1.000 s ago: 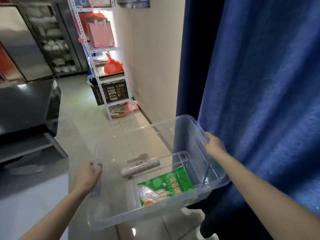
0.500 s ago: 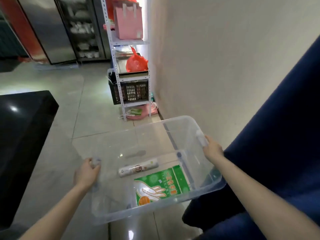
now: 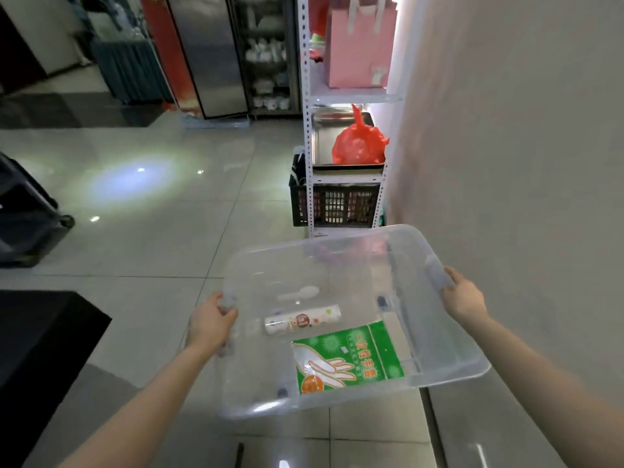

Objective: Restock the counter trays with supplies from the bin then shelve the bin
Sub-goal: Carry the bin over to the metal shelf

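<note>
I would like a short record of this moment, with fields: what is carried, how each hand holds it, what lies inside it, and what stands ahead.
carried: clear plastic bin, held above the tiled floor
left hand: grips the bin's left rim
right hand: grips the bin's right rim
inside: green glove packet, printed roll, clear spoon
ahead: white shelf rack by the wall, holding a pink bag, a red bag and, lower down, a black crate

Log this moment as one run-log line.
clear bin: held off floor, facing shelf rack | left hand: grips left rim | right hand: grips right rim | inside: glove packet, roll, spoon
</note>
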Motion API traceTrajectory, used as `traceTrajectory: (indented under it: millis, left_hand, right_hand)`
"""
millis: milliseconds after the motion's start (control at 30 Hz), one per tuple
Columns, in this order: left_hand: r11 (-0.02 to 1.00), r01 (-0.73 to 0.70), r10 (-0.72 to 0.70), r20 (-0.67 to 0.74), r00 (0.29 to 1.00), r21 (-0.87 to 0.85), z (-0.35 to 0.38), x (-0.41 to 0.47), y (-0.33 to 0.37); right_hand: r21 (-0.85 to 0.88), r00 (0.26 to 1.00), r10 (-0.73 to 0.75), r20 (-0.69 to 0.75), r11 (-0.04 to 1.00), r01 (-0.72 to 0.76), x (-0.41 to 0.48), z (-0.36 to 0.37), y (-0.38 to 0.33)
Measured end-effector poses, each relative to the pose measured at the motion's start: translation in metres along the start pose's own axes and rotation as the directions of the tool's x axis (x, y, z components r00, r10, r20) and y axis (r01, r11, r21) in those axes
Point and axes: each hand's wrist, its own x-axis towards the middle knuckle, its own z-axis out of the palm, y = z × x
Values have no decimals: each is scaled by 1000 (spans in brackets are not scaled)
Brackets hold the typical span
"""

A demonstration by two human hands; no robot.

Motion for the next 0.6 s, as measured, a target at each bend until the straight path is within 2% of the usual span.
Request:
traceTrajectory:
  millis: [100, 333, 467, 600]
  left_hand:
    - [998, 58, -59, -37, 998, -40, -3, 61, 15]
    - [977, 212, -210, -167, 963, -11, -14, 238, 12]
    - [973, 232, -229, -218, 949, -13, -36, 351, 2]
    - [970, 242, -237, -236, 942, -6, -70, 455, -15]
  right_hand:
    - [-60, 998, -45, 47, 997, 48, 73, 15, -49]
    - [2, 987, -124, 100, 992, 125, 220, 95, -175]
    - [30, 976, -155, 155, 988, 152, 294, 153, -260]
    - [127, 964, -158, 212, 983, 134, 360, 208, -349]
